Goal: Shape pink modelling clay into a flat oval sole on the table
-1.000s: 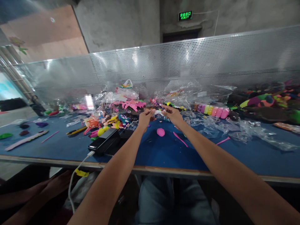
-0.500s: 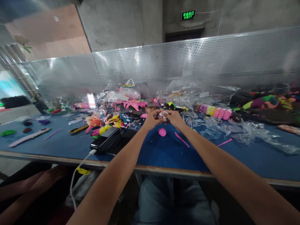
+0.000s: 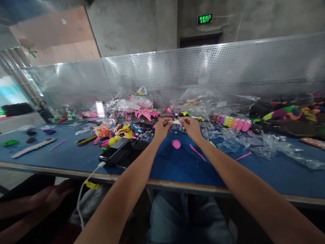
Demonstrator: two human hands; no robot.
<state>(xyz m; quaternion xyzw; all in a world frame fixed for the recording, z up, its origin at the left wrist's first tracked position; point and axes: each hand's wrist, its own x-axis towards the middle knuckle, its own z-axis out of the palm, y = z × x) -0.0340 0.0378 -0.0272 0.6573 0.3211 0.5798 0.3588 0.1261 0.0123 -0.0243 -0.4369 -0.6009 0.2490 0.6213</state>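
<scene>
A small strip of white modelling clay [image 3: 175, 122] is stretched between my two hands, above the blue table. My left hand [image 3: 163, 127] pinches its left end, and my right hand [image 3: 190, 127] pinches its right end. Just below the hands, a pink clay ball [image 3: 176, 144] lies on the tabletop. To the right of the ball is a thin pink modelling tool [image 3: 197, 152], under my right wrist. A second pink tool [image 3: 243, 156] lies farther right, beyond my right forearm.
A black power bank [image 3: 115, 152] with a white cable [image 3: 85, 183] sits left of my left forearm. Colourful clay figures [image 3: 124, 132] and clear plastic bags [image 3: 269, 145] cover the back. A perforated metal screen [image 3: 162, 74] stands behind. Another person's hands [image 3: 50, 196] rest at lower left.
My hands have moved slightly apart. The white clay, earlier a compact lump mostly covered by fingers, now shows as a longer strip between them. The ball and tools stay in place.
</scene>
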